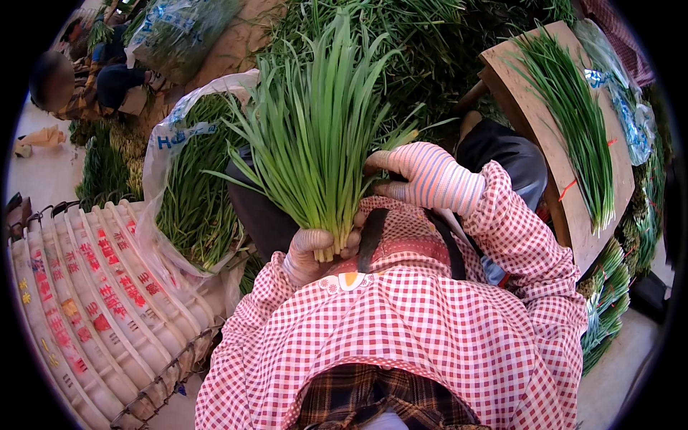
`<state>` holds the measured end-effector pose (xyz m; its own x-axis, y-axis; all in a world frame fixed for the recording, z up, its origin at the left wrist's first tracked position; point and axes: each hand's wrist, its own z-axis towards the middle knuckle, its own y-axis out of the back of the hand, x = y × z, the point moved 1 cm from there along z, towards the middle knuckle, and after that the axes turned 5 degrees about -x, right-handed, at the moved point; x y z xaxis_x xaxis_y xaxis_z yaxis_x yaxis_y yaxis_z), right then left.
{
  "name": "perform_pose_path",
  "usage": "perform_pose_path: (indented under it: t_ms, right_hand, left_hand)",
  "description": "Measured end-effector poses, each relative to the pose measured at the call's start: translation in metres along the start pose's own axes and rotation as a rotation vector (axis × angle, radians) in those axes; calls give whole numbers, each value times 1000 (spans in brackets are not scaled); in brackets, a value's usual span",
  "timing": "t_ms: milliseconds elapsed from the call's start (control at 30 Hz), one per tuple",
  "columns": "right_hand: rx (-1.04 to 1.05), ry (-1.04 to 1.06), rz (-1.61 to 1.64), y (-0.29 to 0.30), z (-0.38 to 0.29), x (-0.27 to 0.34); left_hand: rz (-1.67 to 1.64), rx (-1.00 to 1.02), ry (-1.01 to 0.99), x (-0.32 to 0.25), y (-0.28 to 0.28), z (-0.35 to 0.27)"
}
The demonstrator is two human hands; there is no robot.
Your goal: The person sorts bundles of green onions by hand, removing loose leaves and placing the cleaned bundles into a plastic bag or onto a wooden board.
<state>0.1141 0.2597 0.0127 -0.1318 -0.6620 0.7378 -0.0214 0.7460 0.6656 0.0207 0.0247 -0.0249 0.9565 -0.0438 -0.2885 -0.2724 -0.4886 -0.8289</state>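
Observation:
My left hand (322, 244), in a glove, grips a bunch of green Chinese chives (328, 140) near its pale cut ends. The bunch stands upright before my chest with its leaves fanned away from me. At the right edge of the bunch is my right hand (430, 174), in a striped knit glove, its thumb and forefinger spread and their tips against the leaves. A few stray leaves (403, 138), one yellowish at the end, stick out behind its knuckles. Whether those fingers pinch a leaf is hidden.
Right of me, a wooden board (588, 250) bears a chive bunch (578, 123) over a red tie. Tied bunches (607, 306) lie below it. Loose chives (430, 59) are heaped ahead. Left are a plastic bag (153, 215) of chives, a white slatted crate (107, 301) and a seated person (80, 88).

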Motion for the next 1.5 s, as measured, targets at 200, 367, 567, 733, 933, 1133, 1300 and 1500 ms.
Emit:
perform_pose_path:
  t_ms: [200, 367, 567, 733, 933, 1133, 1300, 1500]
  right_hand:
    - [-227, 196, -260, 12, 9, 1]
    - [-279, 232, -412, 17, 1, 6]
    - [-181, -197, -1, -2, 12, 0]
    - [-556, -516, 348, -49, 23, -84]
    - [-273, -738, -61, 8, -33, -92]
    - [-412, -397, 451, 30, -23, -10]
    - [-488, -372, 658, -1, 12, 0]
    - [-445, -168, 178, -6, 29, 7]
  left_hand:
    - [20, 41, -17, -14, -20, 25]
    - [49, 14, -53, -19, -20, 33]
    - [69, -28, -48, -15, -20, 38]
    - [132, -56, -62, -13, -22, 43]
    - [465, -206, -186, -15, -33, 87]
    - [779, -500, -338, 5, -13, 147]
    - [1114, -431, -210, -3, -26, 153]
    - [-924, -117, 0, 33, 6, 203]
